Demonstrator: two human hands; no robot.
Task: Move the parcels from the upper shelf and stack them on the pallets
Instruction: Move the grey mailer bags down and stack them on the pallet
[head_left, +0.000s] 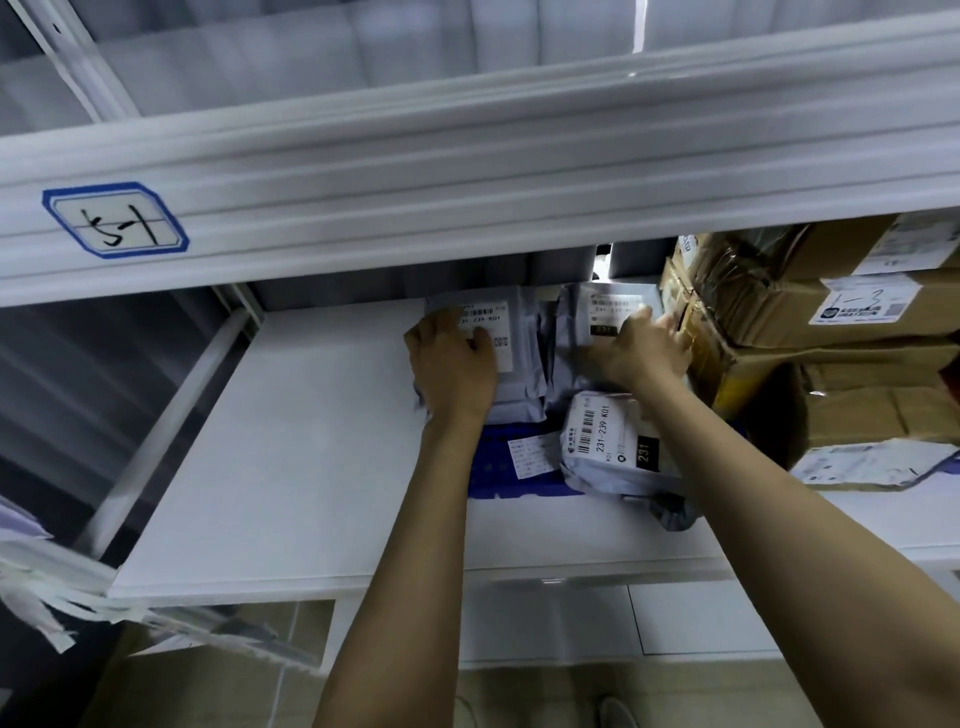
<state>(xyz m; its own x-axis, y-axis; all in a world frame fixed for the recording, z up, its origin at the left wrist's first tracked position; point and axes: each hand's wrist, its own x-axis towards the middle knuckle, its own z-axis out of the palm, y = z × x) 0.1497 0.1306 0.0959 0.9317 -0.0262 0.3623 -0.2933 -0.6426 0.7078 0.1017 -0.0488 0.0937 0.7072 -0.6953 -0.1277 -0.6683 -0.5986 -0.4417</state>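
White stockroom shelf (311, 441): the left hand (452, 364) lies flat on the first parcel (514, 384), and the right hand (644, 351) curls round the edge of the second parcel (602, 312), with boxes (779, 312) just right of it. Slick bags could slip from either hand. Dragging them forward could knock the third parcel (608, 447), under the right wrist, off the shelf.

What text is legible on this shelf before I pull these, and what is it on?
"231-239 K01" and "231": front grey mailer.
"231-239-K01": grey mailer under left hand.
"1-3", handwritten: label on cardboard box.
Unreadable: beam sticker handwriting, slip on blue parcel.
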